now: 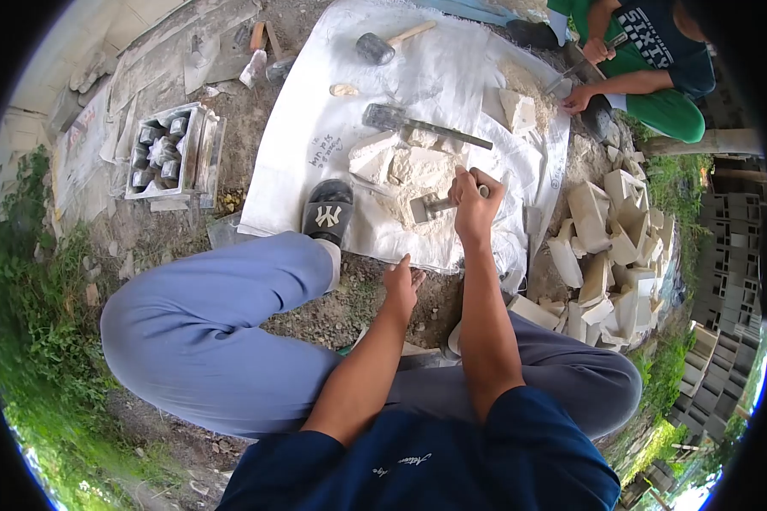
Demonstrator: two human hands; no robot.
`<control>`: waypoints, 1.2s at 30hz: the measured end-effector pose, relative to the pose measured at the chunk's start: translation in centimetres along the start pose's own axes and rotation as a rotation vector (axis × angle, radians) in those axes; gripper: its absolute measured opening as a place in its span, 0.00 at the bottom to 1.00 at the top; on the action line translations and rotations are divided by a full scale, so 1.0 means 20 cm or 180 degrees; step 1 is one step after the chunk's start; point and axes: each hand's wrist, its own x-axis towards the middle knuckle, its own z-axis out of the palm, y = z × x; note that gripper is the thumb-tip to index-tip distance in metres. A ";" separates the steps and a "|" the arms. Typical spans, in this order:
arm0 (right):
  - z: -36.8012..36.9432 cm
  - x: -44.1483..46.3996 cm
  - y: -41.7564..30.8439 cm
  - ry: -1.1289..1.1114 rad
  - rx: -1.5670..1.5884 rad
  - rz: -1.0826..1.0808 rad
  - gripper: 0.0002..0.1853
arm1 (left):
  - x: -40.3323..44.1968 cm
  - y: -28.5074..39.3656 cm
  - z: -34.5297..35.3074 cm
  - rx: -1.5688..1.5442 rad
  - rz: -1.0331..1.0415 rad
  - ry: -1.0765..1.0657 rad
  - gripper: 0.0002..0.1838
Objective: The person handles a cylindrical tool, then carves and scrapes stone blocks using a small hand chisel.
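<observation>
My right hand (pixel 477 200) is wrapped round the handle of a scraper-like tool (pixel 421 209) with a flat, wide metal blade. Its blade rests in pale crumbs and powder on a white woven sheet (pixel 294 157). Just beyond the blade lie broken cream-coloured chunks (pixel 423 167), one with a rough, crumbly face. My left hand (pixel 403 283) is low at the near edge of the sheet, thumb and fingers apart; whether it presses on the sheet is unclear. A hammer (pixel 385 117) with a dark head and long metal handle lies behind the chunks.
A black mallet (pixel 375 48) with a wooden handle lies farther back. On the right is a heap of pale block pieces (pixel 609 238). A metal box (pixel 200 153) holding dark cylinders stands left. At the upper right, a co-worker's hands (pixel 581 97) are beside a long tool.
</observation>
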 end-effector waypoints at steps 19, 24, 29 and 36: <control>-0.05 0.00 -0.06 -0.1507 0.0641 -0.0371 0.37 | 0.03 -0.02 0.01 -0.0074 -0.0236 0.0087 0.23; -0.02 -0.06 0.26 -0.0735 -0.1008 -0.0228 0.28 | 0.02 0.04 0.05 0.0020 -0.0072 0.0163 0.24; -0.01 -0.04 0.17 -0.0046 -0.0257 0.0089 0.25 | 0.05 0.03 0.01 -0.0067 -0.0115 -0.0125 0.21; 0.09 0.02 0.22 -0.0033 -0.0767 -0.0359 0.27 | 0.09 -0.01 0.01 -0.0145 -0.0220 0.0059 0.20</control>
